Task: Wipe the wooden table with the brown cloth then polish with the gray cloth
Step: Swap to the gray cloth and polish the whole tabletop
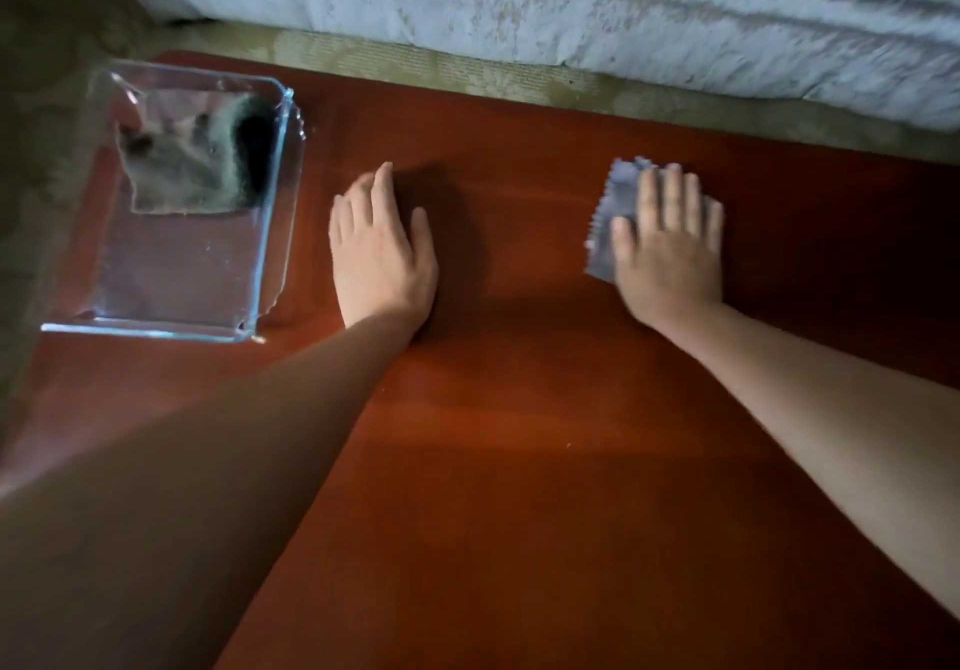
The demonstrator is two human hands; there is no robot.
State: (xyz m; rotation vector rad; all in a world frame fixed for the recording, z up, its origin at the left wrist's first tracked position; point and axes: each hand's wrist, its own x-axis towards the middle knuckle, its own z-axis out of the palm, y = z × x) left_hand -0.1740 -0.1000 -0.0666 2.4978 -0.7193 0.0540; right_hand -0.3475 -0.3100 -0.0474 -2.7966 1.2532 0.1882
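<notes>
Right hand [670, 248] flat on gray cloth [613, 222], wooden table [519, 435].

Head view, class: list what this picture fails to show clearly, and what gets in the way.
- gray cloth: mostly hidden under the right hand.
- brown cloth: blurred, distorted through the glass dish.
- wooden table: near and right edges cut off by the frame; the left hand and forearms cover parts.
</notes>
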